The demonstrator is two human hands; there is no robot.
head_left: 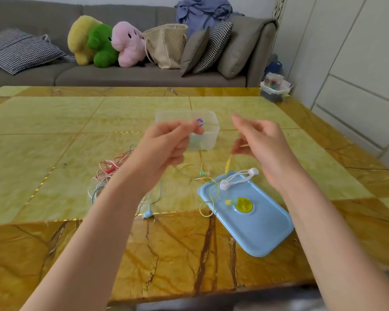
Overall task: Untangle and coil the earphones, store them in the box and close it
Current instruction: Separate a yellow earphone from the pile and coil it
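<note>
Cables of pink and blue earphones (112,173) lie tangled on the table (54,135), partly hidden behind the left forearm. Left hand (164,147) pinches a thin yellow earphone cable (208,194) with curled fingers, before the clear box (209,135). The cable runs rightward to the right hand (261,142), whose thumb and forefinger pinch it, other fingers loosely spread. Its slack loops down onto the blue lid (256,230). Motion blur smears both hands.
</note>
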